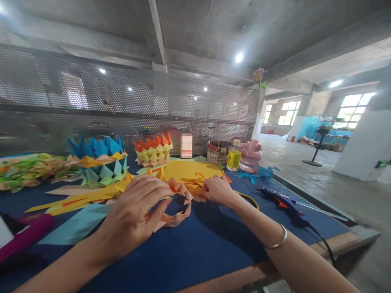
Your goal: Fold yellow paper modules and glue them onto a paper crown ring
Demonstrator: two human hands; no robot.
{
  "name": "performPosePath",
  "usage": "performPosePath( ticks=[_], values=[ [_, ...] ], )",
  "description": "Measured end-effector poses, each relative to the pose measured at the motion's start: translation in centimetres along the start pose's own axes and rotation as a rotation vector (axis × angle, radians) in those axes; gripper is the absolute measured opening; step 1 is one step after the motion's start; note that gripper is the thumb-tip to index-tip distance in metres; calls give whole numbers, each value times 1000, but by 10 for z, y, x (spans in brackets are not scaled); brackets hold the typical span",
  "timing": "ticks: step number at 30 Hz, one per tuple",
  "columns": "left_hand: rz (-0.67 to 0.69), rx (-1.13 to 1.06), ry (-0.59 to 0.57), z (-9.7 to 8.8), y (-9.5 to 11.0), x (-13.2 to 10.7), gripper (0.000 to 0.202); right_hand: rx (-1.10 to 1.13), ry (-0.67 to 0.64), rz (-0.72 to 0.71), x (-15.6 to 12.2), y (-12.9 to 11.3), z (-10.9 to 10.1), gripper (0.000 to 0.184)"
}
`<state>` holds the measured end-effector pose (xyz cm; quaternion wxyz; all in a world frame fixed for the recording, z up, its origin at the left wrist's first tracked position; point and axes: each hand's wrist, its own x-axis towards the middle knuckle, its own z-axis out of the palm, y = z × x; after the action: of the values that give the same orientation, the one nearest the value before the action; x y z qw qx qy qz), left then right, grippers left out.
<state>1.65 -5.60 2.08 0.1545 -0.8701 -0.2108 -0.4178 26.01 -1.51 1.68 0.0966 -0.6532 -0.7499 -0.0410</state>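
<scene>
My left hand [139,203] pinches a ring of folded peach paper [180,217] between thumb and fingers, just above the blue tabletop. The ring is linked in a zigzag, and its left part is behind my fingers. Right of it, my right hand [217,190] is closed at the edge of a small heap of folded yellow paper strips [195,183]. Its fingertips are hidden, so what they grip does not show. Long yellow paper strips [88,197] and a light blue paper sheet [77,224] lie left of my left hand.
Behind stand a blue-and-green folded paper basket [104,165], an orange-and-yellow one [154,150], a woven basket [217,152], a yellow-labelled bottle [233,156] and a pink jug [251,156]. A glue gun [284,205] with its cord lies right; a magenta tool [32,230] lies left.
</scene>
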Motion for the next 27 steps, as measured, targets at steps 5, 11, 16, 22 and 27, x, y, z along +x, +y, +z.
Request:
performPosePath(
  ticks=[5, 11, 16, 22, 27],
  values=[
    [-38, -41, 41, 0, -4, -1, 13, 211, 113, 27, 5, 3, -2, 10],
    [-375, -207, 70, 4, -14, 8, 15, 699, 163, -55, 11, -4, -4, 12],
    [-645, -619, 14, 8, -22, 26, 46, 1033, -2, -187, 0, -20, 1, 36],
    [-609, -805, -200, 1, -10, 39, 14, 1475, -278, -281, -14, -32, 1, 43],
    [-609, -768, -127, -4, -6, 38, 11, 1420, -216, -377, -20, -40, -4, 48]
  ],
)
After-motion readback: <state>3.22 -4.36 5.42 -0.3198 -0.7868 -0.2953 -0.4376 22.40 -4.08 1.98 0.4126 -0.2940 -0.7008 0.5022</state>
